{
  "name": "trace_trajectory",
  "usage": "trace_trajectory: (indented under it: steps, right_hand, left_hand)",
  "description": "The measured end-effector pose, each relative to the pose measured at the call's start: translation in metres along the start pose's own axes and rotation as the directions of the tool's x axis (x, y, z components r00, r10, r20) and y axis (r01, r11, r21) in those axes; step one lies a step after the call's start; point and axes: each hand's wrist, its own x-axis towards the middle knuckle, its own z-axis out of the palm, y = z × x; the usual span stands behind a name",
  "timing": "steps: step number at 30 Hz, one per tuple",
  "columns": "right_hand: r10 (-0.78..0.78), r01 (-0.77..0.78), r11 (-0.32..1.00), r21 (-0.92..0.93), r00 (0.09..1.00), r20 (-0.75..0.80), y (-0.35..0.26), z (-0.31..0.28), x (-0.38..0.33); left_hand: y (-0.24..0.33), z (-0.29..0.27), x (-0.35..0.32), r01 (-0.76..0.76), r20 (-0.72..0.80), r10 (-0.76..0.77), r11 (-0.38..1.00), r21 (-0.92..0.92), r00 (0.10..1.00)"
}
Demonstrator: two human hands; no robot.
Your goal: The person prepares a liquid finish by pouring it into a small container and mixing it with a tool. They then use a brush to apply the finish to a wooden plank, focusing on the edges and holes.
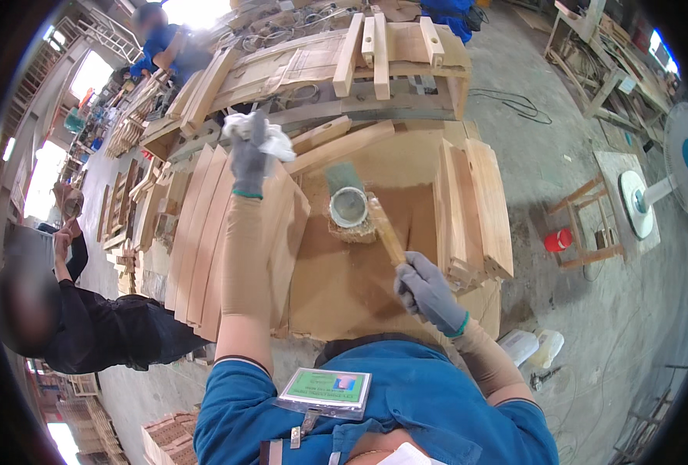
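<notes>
My left hand (251,159), in a grey glove, is closed around a crumpled white cloth (278,141) above the far end of several upright wooden boards (204,232). My right hand (431,293), gloved the same way, grips the handle of a flat wooden-handled brush (389,231). The brush's far end is beside the rim of a round white pot (348,206), its bristles hard to make out. Greyish liquid shows inside the pot. Beneath it is a messy, crusted patch, and a greenish flat piece (342,177) lies just behind.
Cardboard (328,287) covers the worktop. More boards (475,209) stand at its right. Beyond is a bench (289,66) with wooden parts. A white fan (654,194) and red bucket (558,240) are at right. One person (111,325) stands close left; another (169,50) works far left.
</notes>
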Motion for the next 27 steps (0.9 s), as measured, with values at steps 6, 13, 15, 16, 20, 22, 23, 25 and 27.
trace_trajectory:
  steps: [6, 13, 15, 16, 20, 22, 23, 25, 27]
  right_hand:
    - [-0.019, 0.022, 0.999, 0.035, 0.995, -0.101, -0.001, -0.023, 0.009]
    - [-0.021, 0.054, 0.985, 0.161, 0.979, -0.202, 0.042, -0.036, 0.032]
    - [-0.114, 0.152, 0.969, 0.195, 0.975, -0.193, 0.062, -0.042, 0.044]
    - [-0.049, 0.088, 0.975, 0.204, 0.981, -0.188, 0.071, -0.043, 0.052]
    - [0.019, 0.024, 0.971, 0.236, 0.984, -0.179, 0.098, -0.043, 0.091]
    - [-0.123, 0.146, 0.985, 0.089, 0.967, -0.222, 0.099, -0.041, 0.109]
    - [-0.34, 0.328, 0.94, -0.09, 0.915, -0.216, 0.098, -0.04, 0.118]
    - [-0.252, 0.231, 0.967, -0.108, 0.932, -0.259, 0.095, -0.041, 0.134]
    - [-0.223, 0.158, 0.962, -0.222, 0.926, -0.304, 0.098, -0.042, 0.141]
  left_hand:
    - [-0.03, 0.019, 0.025, 0.402, -0.043, -0.401, 0.899, 0.171, 0.915]
    - [-0.054, -0.002, 0.036, 0.385, 0.067, -0.379, 0.909, -0.159, 0.923]
    - [-0.065, 0.0, 0.021, 0.397, 0.128, -0.384, 0.912, -0.101, 0.914]
    - [-0.07, 0.003, 0.01, 0.363, 0.195, -0.382, 0.923, 0.129, 0.903]
    - [-0.09, 0.022, -0.033, 0.357, 0.26, -0.487, 0.835, 0.419, 0.834]
    - [-0.093, 0.027, -0.047, 0.421, 0.152, -0.477, 0.858, 0.293, 0.866]
    - [-0.094, 0.03, -0.05, 0.379, 0.146, -0.427, 0.885, 0.271, 0.892]
    - [-0.096, 0.033, -0.056, 0.391, 0.2, -0.45, 0.878, 0.275, 0.871]
    - [-0.098, 0.034, -0.061, 0.422, 0.199, -0.51, 0.832, 0.362, 0.837]
